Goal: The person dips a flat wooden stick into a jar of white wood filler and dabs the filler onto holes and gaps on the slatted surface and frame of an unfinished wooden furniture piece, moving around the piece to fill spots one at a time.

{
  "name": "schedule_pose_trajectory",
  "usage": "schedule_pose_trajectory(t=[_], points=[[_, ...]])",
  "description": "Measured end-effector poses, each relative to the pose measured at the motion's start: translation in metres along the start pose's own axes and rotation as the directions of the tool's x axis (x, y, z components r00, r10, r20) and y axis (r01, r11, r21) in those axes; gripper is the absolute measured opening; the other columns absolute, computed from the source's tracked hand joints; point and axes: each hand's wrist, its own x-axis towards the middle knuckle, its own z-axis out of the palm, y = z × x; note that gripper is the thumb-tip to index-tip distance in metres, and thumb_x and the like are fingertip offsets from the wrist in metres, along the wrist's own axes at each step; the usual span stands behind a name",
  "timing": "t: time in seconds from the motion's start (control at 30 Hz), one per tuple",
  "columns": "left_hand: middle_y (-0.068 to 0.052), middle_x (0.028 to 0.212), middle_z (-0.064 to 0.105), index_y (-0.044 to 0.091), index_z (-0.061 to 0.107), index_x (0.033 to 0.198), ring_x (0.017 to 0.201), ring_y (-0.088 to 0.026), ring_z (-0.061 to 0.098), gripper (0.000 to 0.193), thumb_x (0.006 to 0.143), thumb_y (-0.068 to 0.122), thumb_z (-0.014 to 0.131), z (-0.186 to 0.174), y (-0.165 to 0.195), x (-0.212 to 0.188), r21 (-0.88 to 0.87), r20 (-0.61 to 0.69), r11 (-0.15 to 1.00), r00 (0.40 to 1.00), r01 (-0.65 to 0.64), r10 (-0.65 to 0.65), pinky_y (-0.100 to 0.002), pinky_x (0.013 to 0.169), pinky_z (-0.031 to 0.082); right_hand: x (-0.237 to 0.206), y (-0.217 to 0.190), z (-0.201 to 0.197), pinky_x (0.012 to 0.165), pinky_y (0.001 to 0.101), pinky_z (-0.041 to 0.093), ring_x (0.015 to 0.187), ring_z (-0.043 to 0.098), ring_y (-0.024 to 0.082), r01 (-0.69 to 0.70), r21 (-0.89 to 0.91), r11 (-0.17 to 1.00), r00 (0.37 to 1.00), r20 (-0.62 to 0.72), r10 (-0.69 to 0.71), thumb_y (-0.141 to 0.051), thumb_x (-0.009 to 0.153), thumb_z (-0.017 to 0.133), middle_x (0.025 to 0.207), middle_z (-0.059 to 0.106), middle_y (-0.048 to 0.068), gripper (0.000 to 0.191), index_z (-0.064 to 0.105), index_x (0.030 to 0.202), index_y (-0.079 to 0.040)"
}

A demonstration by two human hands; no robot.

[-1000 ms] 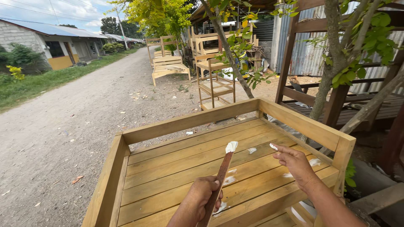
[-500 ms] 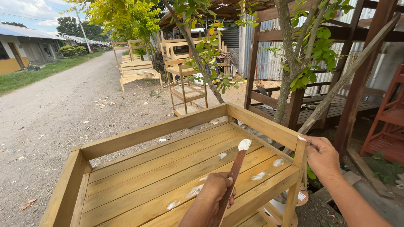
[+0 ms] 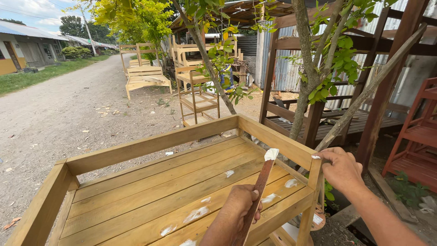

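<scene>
A yellow-stained wooden slatted frame (image 3: 150, 141) with raised side rails fills the foreground. White filler patches (image 3: 196, 213) dot its slats. My left hand (image 3: 236, 207) grips a flat brown wooden stick (image 3: 259, 187) that points up and away, with a lump of white filler on its tip above the slats. My right hand (image 3: 341, 168) rests on the top of the frame's right corner post, fingertips with a dab of white filler touching the rail's end.
A thin tree trunk (image 3: 302, 86) and a slanting pole (image 3: 364, 91) stand just behind the right rail. Dark and red wooden furniture (image 3: 414, 136) is at the right. More yellow frames (image 3: 148, 77) and a small rack (image 3: 198, 100) stand on the gravel road.
The view has swung right. My right hand went from above the slats to the right corner post. The stick in my left hand stays raised over the slats.
</scene>
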Motion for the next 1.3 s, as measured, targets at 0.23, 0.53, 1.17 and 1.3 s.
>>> schedule_pose_trajectory(t=[0.23, 0.53, 1.17, 1.3], points=[[-0.008, 0.067, 0.058, 0.0, 0.067, 0.12, 0.043, -0.018, 0.052, 0.029, 0.104, 0.015, 0.047, -0.004, 0.009, 0.019, 0.014, 0.063, 1.0, 0.998, -0.013, 0.013, -0.034, 0.042, 0.043, -0.035, -0.019, 0.002, 0.108, 0.0393, 0.031, 0.113, 0.056, 0.016, 0.115, -0.292, 0.949, 0.986, -0.081, -0.145, -0.01, 0.084, 0.063, 0.129, 0.065, -0.013, 0.044, 0.076, 0.12, -0.032], [-0.006, 0.069, 0.059, 0.003, 0.066, 0.117, 0.044, -0.017, 0.051, 0.027, 0.104, 0.015, 0.046, -0.001, 0.017, 0.031, 0.04, 0.114, 0.998, 0.992, 0.047, -0.051, -0.034, 0.043, 0.042, -0.061, -0.049, 0.004, 0.118, 0.0511, 0.025, 0.118, 0.052, 0.018, 0.164, -0.656, 0.736, 0.967, -0.042, -0.253, -0.016, 0.082, 0.064, 0.147, 0.05, -0.006, 0.061, 0.056, 0.142, -0.019], [-0.009, 0.069, 0.06, -0.011, 0.065, 0.114, 0.045, -0.018, 0.05, 0.029, 0.102, 0.011, 0.05, -0.006, 0.008, 0.035, 0.049, 0.187, 0.999, 0.982, 0.005, -0.014, -0.032, 0.046, 0.045, -0.076, -0.061, 0.029, 0.112, 0.0539, 0.029, 0.119, 0.047, 0.021, 0.09, -0.795, 0.6, 0.985, -0.017, -0.17, -0.019, 0.084, 0.059, 0.154, 0.033, 0.002, 0.075, 0.037, 0.156, -0.013], [-0.01, 0.069, 0.06, -0.015, 0.064, 0.112, 0.044, -0.018, 0.05, 0.03, 0.101, 0.01, 0.051, -0.005, 0.006, 0.033, 0.021, 0.21, 1.0, 0.978, -0.009, 0.004, -0.031, 0.046, 0.045, -0.076, -0.061, 0.027, 0.11, 0.0523, 0.03, 0.117, 0.048, 0.022, 0.091, -0.795, 0.6, 0.981, -0.032, -0.191, -0.018, 0.085, 0.059, 0.155, 0.035, 0.003, 0.073, 0.039, 0.155, -0.017]])
